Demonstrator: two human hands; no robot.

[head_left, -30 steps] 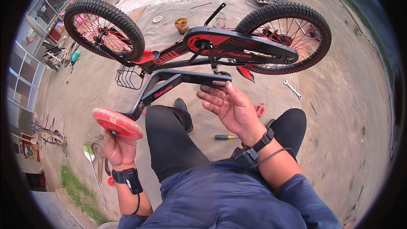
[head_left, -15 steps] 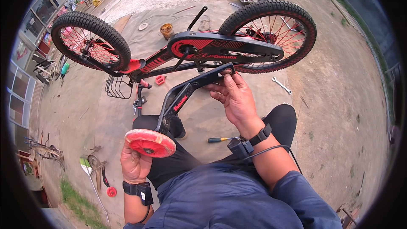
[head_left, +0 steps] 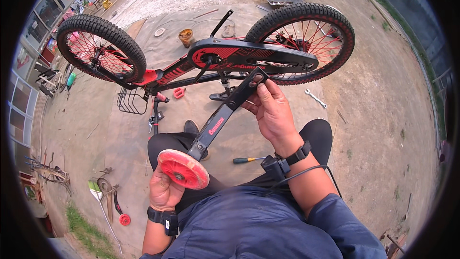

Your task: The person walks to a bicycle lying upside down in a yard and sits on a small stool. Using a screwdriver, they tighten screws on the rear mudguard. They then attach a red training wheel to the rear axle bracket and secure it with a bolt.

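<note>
Across my lap I hold a training wheel (head_left: 216,121), a black bent metal arm with a worn red wheel (head_left: 184,169) at its lower left end. My left hand (head_left: 165,189) grips the red wheel from beneath and behind, some fingers hidden by it. The thumb and fingers of my right hand (head_left: 270,108) pinch the slotted upper end of the arm. Just beyond stands a black and red children's bicycle (head_left: 254,56), turned upside down, its chain guard facing me. The arm's slotted tip overlaps the lower edge of the chain guard in view; I cannot tell whether they touch.
An open-end wrench (head_left: 316,98) lies on the ground at right. Between my knees is a screwdriver (head_left: 248,160). A second small red wheel on an arm (head_left: 124,219) lies at lower left. Beyond the bicycle stand a rusty can (head_left: 186,37) and dark metal trays (head_left: 283,0).
The training wheel has turned in my hands, its printed side now facing up more. My left hand has shifted right and slightly nearer, and my right hand has moved a little right.
</note>
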